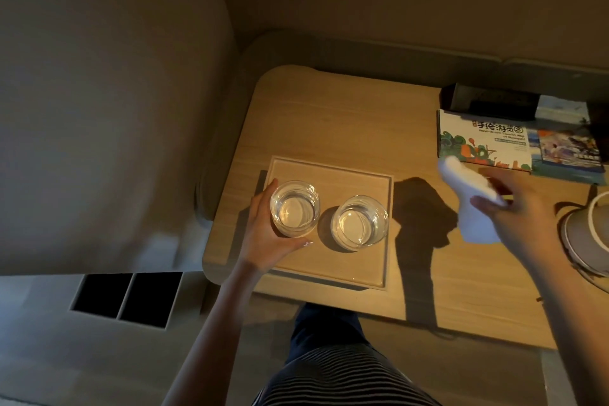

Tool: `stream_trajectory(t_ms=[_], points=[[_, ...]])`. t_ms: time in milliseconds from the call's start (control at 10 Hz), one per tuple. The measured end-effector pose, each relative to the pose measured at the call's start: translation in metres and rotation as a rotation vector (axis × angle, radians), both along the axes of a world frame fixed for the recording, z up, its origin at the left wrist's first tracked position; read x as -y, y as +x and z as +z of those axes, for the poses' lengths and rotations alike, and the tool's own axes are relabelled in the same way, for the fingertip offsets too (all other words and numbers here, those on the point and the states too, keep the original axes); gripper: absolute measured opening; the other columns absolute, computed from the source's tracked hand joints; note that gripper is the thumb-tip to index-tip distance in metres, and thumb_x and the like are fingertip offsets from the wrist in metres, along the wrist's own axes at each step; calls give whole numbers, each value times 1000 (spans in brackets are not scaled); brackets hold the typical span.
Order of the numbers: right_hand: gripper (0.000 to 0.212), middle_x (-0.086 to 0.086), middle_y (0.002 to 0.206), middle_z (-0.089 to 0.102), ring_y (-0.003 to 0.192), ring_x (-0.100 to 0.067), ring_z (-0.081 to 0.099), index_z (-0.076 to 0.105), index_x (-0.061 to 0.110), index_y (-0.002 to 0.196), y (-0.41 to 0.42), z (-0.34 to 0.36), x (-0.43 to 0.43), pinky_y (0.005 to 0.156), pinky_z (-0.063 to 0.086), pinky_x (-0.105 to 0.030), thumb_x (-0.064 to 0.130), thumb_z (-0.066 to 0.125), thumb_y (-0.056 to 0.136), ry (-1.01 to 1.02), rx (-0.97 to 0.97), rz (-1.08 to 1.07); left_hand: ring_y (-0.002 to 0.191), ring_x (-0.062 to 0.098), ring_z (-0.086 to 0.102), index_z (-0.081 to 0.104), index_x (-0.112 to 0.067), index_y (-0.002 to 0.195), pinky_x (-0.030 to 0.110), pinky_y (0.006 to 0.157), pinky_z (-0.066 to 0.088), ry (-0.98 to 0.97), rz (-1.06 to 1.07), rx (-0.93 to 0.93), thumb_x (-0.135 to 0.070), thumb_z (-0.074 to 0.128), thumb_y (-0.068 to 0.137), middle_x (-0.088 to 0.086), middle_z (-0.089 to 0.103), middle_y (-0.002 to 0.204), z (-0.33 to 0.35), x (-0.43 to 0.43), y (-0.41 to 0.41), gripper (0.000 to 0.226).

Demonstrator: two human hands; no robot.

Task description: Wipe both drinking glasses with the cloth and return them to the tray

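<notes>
Two clear drinking glasses stand upright on a shallow wooden tray [356, 175] on a wooden table. My left hand [263, 234] wraps around the left glass [294, 208], thumb under its near side and fingers behind it. The right glass [360, 221] stands free beside it, close but apart. Right of the tray, above the table, my right hand [517, 211] grips a white cloth [471, 198], which hangs loosely from the fingers and looks blurred.
Colourful brochures [484, 142] and a dark box [487, 100] lie at the table's back right. A round grey and white object [586, 234] sits at the right edge. The wall is close on the left; my striped clothing shows below the table's front edge.
</notes>
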State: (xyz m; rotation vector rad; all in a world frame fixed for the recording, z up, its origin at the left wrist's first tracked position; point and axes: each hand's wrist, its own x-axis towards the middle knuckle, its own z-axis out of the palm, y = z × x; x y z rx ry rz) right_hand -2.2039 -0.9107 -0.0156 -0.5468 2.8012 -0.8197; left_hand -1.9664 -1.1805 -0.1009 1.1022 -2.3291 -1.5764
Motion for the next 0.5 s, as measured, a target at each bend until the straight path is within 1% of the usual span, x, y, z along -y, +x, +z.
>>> stream_trajectory(t_ms=[100, 200, 300, 400, 500], points=[[55, -15, 109, 64, 101, -37, 58, 59, 13, 117, 32, -56, -2, 72, 46, -35, -17, 59, 72, 127, -30, 262, 133, 2, 31, 21, -34, 151, 20, 104, 30, 27, -15, -21, -14, 93, 57, -9, 34, 148, 1, -2, 4, 120], [56, -10, 114, 65, 106, -33, 59, 62, 18, 117, 57, -106, -14, 78, 50, -39, -15, 55, 73, 273, 88, 399, 133, 0, 30, 20, -36, 151, 24, 107, 29, 32, -26, -16, -15, 92, 59, -11, 33, 148, 1, -3, 6, 119], [63, -5, 126, 60, 114, -28, 55, 63, 17, 120, 81, -140, -30, 87, 49, -35, -18, 47, 70, 380, 207, 401, 135, 5, 32, 20, -40, 150, 29, 109, 32, 19, -37, -29, -15, 92, 59, -10, 34, 149, 3, -5, 9, 119], [61, -5, 128, 59, 115, -28, 55, 63, 17, 120, 84, -141, -28, 92, 47, -34, -16, 47, 71, 382, 195, 414, 137, 9, 36, 19, -43, 149, 37, 112, 36, 34, -18, -41, -14, 91, 58, -9, 37, 149, 1, -6, 11, 120], [55, -3, 128, 59, 116, -23, 56, 61, 19, 123, 82, -129, -26, 95, 43, -26, -6, 52, 75, 416, 204, 398, 138, 13, 39, 18, -39, 151, 43, 113, 37, 46, -31, -69, -14, 92, 56, -6, 40, 150, 1, -10, 15, 123]])
